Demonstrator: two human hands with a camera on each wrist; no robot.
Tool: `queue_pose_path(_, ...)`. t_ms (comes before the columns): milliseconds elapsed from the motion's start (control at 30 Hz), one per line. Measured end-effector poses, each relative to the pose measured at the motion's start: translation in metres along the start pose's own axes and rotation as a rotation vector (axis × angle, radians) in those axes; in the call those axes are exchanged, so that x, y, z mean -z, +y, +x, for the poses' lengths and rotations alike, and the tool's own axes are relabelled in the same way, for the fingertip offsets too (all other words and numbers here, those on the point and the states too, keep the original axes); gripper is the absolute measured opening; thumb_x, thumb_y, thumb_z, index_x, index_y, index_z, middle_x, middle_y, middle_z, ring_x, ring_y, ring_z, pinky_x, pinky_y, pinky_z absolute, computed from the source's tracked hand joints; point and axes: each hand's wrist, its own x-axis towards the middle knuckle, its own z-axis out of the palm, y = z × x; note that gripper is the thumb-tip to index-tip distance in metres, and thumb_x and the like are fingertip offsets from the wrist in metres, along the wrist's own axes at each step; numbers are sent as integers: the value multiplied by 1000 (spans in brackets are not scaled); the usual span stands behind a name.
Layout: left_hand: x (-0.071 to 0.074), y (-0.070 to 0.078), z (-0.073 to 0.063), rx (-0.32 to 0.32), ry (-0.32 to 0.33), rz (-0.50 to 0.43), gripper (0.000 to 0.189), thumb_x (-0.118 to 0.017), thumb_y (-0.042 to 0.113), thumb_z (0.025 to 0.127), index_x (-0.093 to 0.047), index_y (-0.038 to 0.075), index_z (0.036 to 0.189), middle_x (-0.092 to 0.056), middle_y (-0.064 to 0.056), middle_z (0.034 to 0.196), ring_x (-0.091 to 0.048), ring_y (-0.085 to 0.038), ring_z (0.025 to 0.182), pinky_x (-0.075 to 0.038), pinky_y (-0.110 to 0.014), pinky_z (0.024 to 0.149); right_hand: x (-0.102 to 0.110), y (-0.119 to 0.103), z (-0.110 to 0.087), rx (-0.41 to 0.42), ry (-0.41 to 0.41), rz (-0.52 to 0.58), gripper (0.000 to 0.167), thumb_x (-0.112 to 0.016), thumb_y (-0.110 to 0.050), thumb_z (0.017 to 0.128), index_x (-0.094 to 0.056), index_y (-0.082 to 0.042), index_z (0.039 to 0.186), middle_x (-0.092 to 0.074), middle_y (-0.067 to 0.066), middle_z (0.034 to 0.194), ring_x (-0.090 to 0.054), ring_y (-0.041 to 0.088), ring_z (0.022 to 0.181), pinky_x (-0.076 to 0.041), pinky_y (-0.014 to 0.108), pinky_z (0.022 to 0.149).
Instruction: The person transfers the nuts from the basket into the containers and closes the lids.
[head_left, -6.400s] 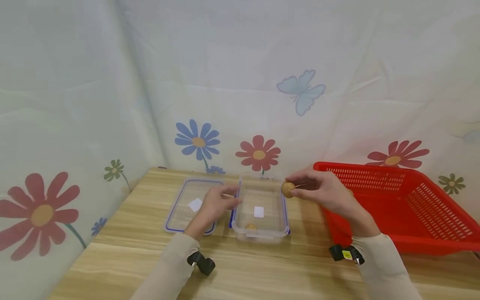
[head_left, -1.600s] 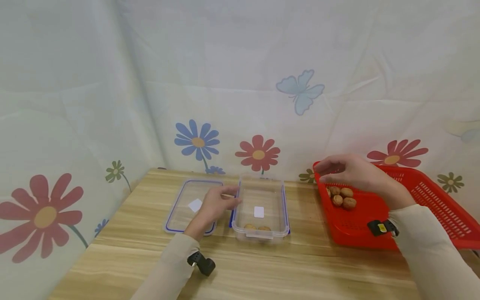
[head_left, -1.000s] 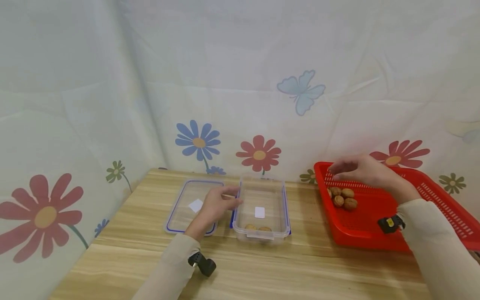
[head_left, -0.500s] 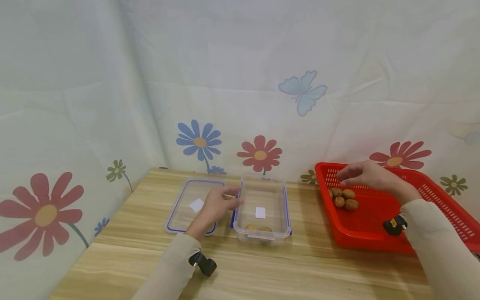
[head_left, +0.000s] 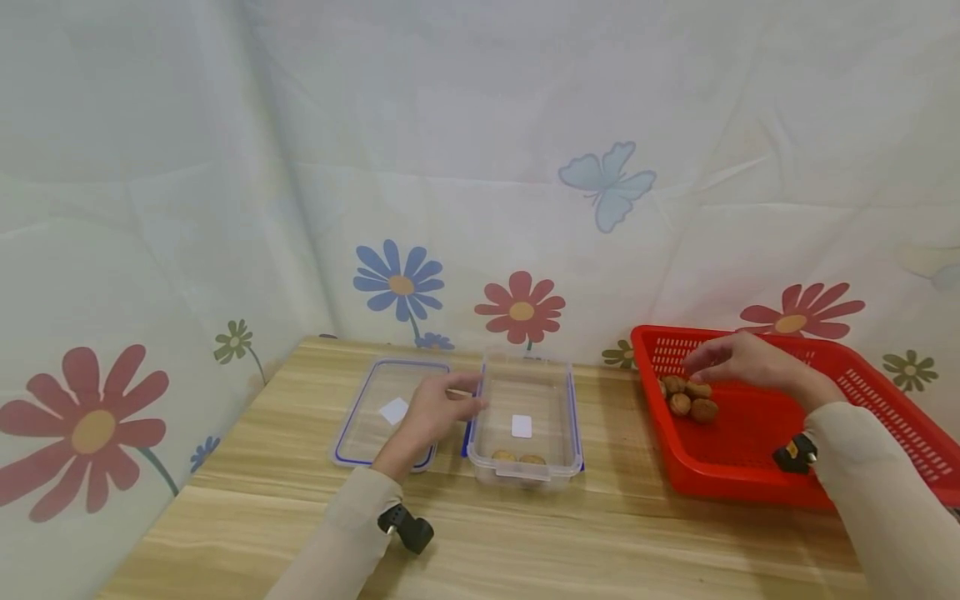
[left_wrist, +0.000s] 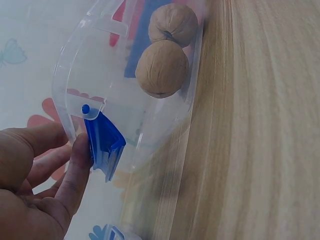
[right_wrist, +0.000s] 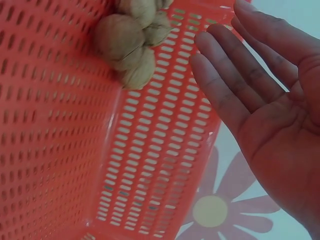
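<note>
My left hand (head_left: 437,408) is at the left rim of a clear plastic food container (head_left: 558,417). In the left wrist view its fingers (left_wrist: 80,160) pinch the rim beside a blue latch (left_wrist: 105,142). Two walnuts (left_wrist: 162,69) lie inside the container at its near end. My right hand (head_left: 742,360) hovers over a red plastic basket (head_left: 750,483), fingers apart and slightly bent, holding nothing. Just below its fingertips several walnuts (head_left: 703,410) sit clustered at the basket's left side. The right wrist view shows a gap between the fingers (right_wrist: 220,85) and these walnuts (right_wrist: 120,40).
A clear lid (head_left: 360,454) with a blue seal lies flat on the wooden table (head_left: 480,542), left of the container. Behind the table hangs a pale curtain (head_left: 465,167) printed with flowers and a butterfly. The basket's raised wall stands between the container and the walnuts.
Earlier the right hand held a walnut beside the container, which then showed one walnut; now two lie there. That hand moved right over the basket, then lowered toward the walnuts. The left hand stayed put.
</note>
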Motion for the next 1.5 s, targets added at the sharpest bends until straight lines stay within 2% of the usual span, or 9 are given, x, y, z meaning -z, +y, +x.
queue_pose_path(167, 0, 0, 0, 1, 3, 2, 42, -79, 12, 97, -70, 3, 137, -72, -15, 126, -75, -28, 103, -61, -46, 87, -1, 8, 1, 7, -20, -5, 46, -77, -16, 99, -66, 4, 138, -71, 21, 130, -68, 33, 113, -57, 56, 97)
queue_pose_path(367, 0, 0, -1, 9, 8, -1, 43, -79, 13, 97, -70, 3, 137, -72, -15, 128, -75, -29, 102, -61, -47, 89, -3, 14, 2, -21, -19, -10, 48, -80, -20, 96, -67, 3, 136, -72, 19, 128, -67, 30, 112, -57, 58, 97)
queue_pose_path(633, 0, 0, 0, -9, 5, -1, 42, -79, 10, 97, -70, 0, 136, -72, -16, 125, -75, -30, 103, -62, -45, 87, -7, 25, 4, -60, -35, -15, 45, -81, -22, 97, -70, 3, 132, -72, 19, 127, -67, 29, 109, -57, 57, 97)
queue_pose_path(933, -1, 0, 0, -9, 3, -6, 42, -79, 10, 97, -70, 1, 137, -72, -16, 125, -75, -30, 103, -62, -45, 87, -11, 27, 4, -66, -58, -53, 45, -83, -21, 94, -73, 0, 132, -73, 17, 126, -64, 31, 113, -52, 65, 100)
queue_pose_path(1233, 0, 1, 0, -8, 1, 6, 41, -79, 11, 97, -71, 2, 136, -72, -16, 126, -75, -31, 104, -62, -45, 88, -14, 27, 7, -121, -97, -58, 50, -87, -27, 91, -73, 0, 130, -75, 11, 119, -65, 26, 104, -48, 69, 102)
queue_pose_path(1500, 0, 0, 0, -9, 1, 1, 42, -79, 10, 97, -70, 0, 137, -72, -16, 126, -75, -31, 104, -62, -45, 87, -14, 30, 9, -130, -123, -32, 44, -86, -22, 91, -73, 2, 126, -73, 9, 115, -62, 27, 103, -48, 66, 104)
